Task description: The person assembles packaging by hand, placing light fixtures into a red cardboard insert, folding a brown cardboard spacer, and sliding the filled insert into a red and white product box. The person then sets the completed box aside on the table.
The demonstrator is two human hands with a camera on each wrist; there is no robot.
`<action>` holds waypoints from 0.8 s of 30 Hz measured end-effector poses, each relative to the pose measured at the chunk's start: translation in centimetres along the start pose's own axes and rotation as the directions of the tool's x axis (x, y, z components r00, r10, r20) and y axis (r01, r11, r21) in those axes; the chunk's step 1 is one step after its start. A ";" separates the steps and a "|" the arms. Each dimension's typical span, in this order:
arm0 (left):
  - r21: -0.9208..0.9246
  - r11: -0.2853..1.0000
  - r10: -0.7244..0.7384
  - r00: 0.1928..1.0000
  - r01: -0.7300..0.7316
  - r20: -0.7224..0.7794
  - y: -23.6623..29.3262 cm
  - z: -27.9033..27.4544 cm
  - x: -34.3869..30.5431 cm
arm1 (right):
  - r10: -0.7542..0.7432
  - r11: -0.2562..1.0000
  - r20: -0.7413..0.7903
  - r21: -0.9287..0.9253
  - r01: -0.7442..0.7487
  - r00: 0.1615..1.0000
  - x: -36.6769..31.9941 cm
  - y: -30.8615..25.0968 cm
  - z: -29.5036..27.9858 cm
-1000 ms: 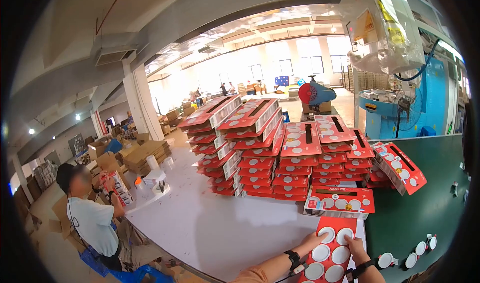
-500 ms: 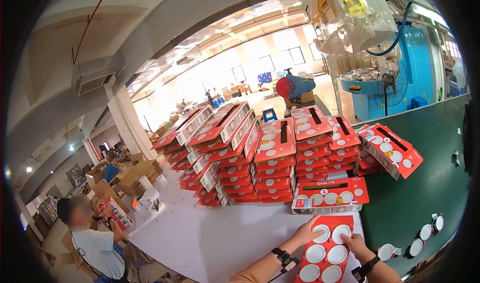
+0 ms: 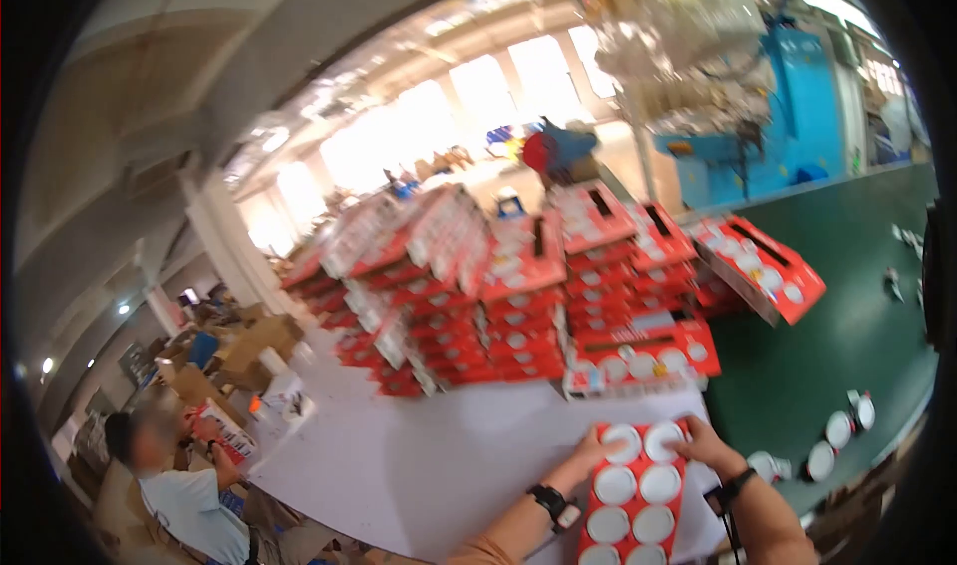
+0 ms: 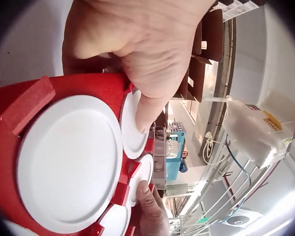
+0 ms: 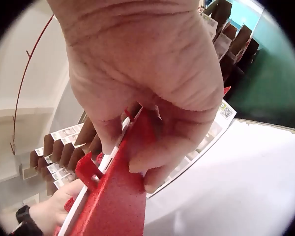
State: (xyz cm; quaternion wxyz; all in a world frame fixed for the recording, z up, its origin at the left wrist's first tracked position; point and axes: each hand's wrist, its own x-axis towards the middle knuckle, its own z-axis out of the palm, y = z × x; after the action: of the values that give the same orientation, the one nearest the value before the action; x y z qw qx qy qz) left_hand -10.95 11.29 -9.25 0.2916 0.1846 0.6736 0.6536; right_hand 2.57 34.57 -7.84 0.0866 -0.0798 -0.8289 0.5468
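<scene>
Both hands grip the far end of a red card insert (image 3: 638, 467) set with two columns of round white lights (image 3: 613, 485). My left hand (image 3: 592, 451) holds its left edge, the thumb lying on a light. At the right edge, my right hand (image 3: 714, 449) has its thumb on the front. The right wrist view shows its fingers (image 5: 160, 160) curled behind the red card. Just beyond the insert lies a red printed box (image 3: 646, 348) with a dark window. The insert's near end runs out of the head view.
Tall stacks of red boxes (image 3: 523, 346) stand at the back of the white table (image 3: 449, 465). Another box (image 3: 763, 266) leans over the green surface (image 3: 788, 385), where several loose lights (image 3: 839, 428) lie. A person (image 3: 194, 495) at left holds a box.
The head view has swung, so the stacks and table appear farther left and higher. Both hands keep their hold on the insert, which stays in front of the nearest box.
</scene>
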 end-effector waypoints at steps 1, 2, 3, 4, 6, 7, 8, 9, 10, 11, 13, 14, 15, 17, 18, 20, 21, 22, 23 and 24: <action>-0.070 0.997 -0.036 0.999 0.037 0.011 0.8 0.6 -1.0 | 0.042 0.991 0.021 -0.124 -0.040 0.999 -0.2 -1.2 -0.3; -0.142 0.986 -0.083 0.996 0.086 0.027 2.1 0.9 -1.7 | -0.041 0.992 0.032 -0.120 0.045 0.999 -0.2 -0.6 -0.2; -0.132 0.985 -0.111 0.993 0.114 0.028 2.6 1.1 -2.1 | 0.004 0.997 0.055 -0.077 0.000 0.999 -0.4 -1.1 -0.1; -0.121 0.984 -0.128 0.992 0.130 0.026 2.2 1.1 -2.1 | 0.025 0.999 0.026 -0.030 -0.024 0.999 -0.7 -1.2 0.2; -0.020 0.998 -0.067 0.998 0.067 0.004 0.7 0.6 -1.3 | 0.222 0.968 0.138 0.086 -0.235 0.965 -1.2 -3.2 -0.6; -0.013 0.997 -0.081 0.997 0.081 -0.003 0.7 0.6 -1.3 | 0.250 0.952 0.192 0.130 -0.277 0.949 -1.1 -3.5 -1.3; -0.001 0.996 -0.088 0.996 0.088 -0.017 0.8 0.5 -1.3 | 0.343 0.927 0.174 0.096 -0.362 0.923 -0.6 -4.5 -2.0; 0.009 0.995 -0.098 0.995 0.098 -0.019 0.2 0.2 -0.9 | 0.363 0.919 0.114 0.119 -0.375 0.925 0.1 -4.0 -3.0; 0.005 0.995 -0.101 0.995 0.101 -0.014 -0.3 -0.1 -0.6 | 0.379 0.913 0.057 0.141 -0.383 0.924 1.0 -3.2 -3.9; -0.007 0.993 -0.121 0.993 0.121 -0.013 -0.8 -0.3 -0.4 | 0.258 0.958 -0.104 -0.102 -0.268 0.961 1.9 -2.2 -4.9; -0.021 0.989 -0.143 0.990 0.143 -0.011 -1.2 -0.4 -0.3 | -0.035 0.818 -0.313 -0.554 -0.153 0.949 2.7 -2.6 -6.2; -0.053 0.988 -0.144 0.989 0.145 0.018 -1.2 -0.4 -0.4 | -0.100 0.727 -0.303 -0.673 -0.138 0.948 3.6 -1.8 -6.9; -0.086 0.986 -0.140 0.989 0.143 0.043 -1.0 -0.4 -0.3 | -0.133 0.667 -0.287 -0.734 -0.129 0.949 4.8 -0.3 -7.4; -0.057 0.984 -0.168 0.986 0.168 0.009 -1.9 -0.4 0.2 | -0.187 0.604 -0.263 -0.791 -0.101 0.947 6.5 1.0 -8.4; -0.027 0.980 -0.199 0.980 0.198 -0.026 -2.5 -0.5 0.3 | -0.218 0.517 -0.239 -0.851 -0.095 0.946 7.2 1.2 -8.4; -0.070 0.976 -0.196 0.975 0.204 0.105 -3.9 -1.2 1.0 | -0.271 0.388 -0.183 -0.919 -0.067 0.945 8.8 1.3 -8.3; -0.091 0.964 -0.246 0.968 0.249 0.049 -2.4 -0.6 0.1 | -0.292 0.345 -0.169 -0.936 -0.061 0.941 9.4 1.3 -8.2; -0.053 0.968 -0.244 0.970 0.244 0.021 -2.0 -0.5 -0.2 | -0.350 0.303 -0.157 -0.952 -0.047 0.923 10.4 2.4 -8.0; -0.033 0.983 -0.183 0.983 0.183 0.019 -3.4 -0.9 0.3 | -0.329 0.284 -0.116 -0.959 -0.019 0.937 10.8 2.2 -8.0; -0.019 0.985 -0.172 0.985 0.172 0.034 -3.4 -1.0 0.3 | -0.344 0.271 -0.076 -0.962 0.022 0.936 11.4 3.0 -8.0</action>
State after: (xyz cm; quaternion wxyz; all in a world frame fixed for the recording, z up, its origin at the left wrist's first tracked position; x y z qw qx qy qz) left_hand -11.36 10.47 -12.69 0.3598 0.1332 0.6751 0.6301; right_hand -6.54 45.50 -6.86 0.1972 -0.0920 -0.9726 -0.0824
